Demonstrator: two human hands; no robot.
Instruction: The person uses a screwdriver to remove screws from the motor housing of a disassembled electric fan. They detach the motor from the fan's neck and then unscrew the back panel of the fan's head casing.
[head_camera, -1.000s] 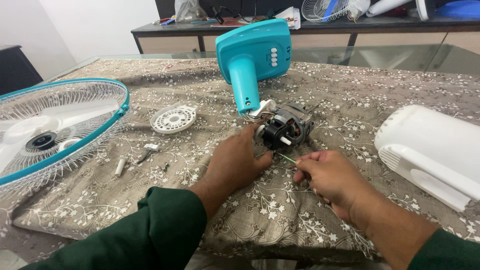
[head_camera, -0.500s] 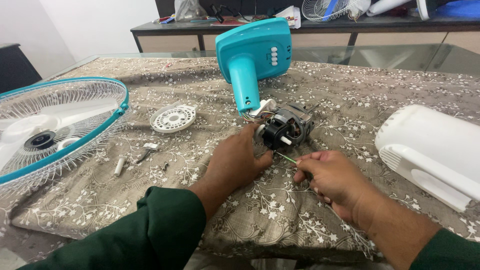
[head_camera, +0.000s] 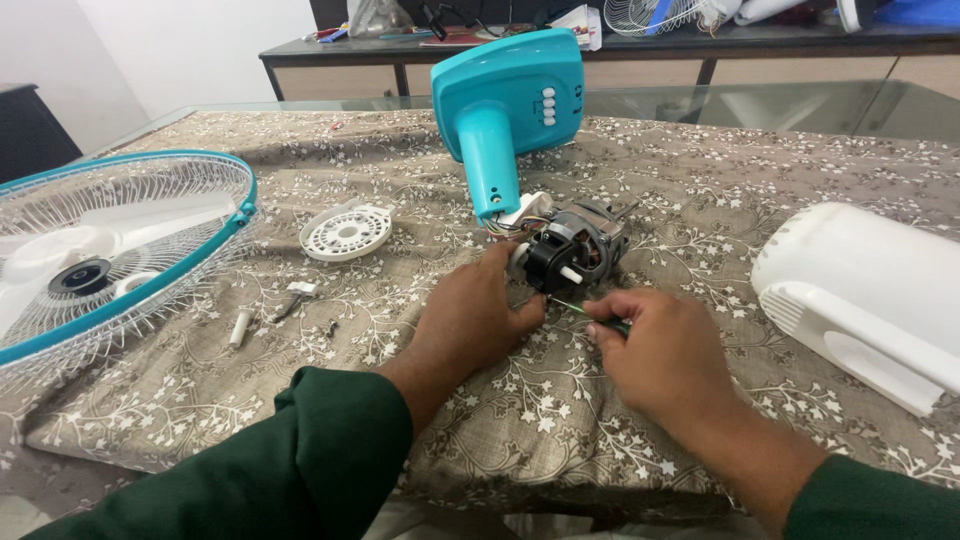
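Little has changed over the last second: the fan guard (head_camera: 110, 250) with its blades sits at nine o'clock on the flowered cloth (head_camera: 700, 180), the white housing (head_camera: 870, 290) at three, the teal stand (head_camera: 510, 110) at twelve, all where they were. At centre, the left hand (head_camera: 470, 320) still steadies the bare motor (head_camera: 575, 250), fingers curled against its near side. The right hand (head_camera: 660, 345), close beside it, stays pinched on a thin green screwdriver (head_camera: 580, 308) aimed at the motor, so the work holds on that one spot.
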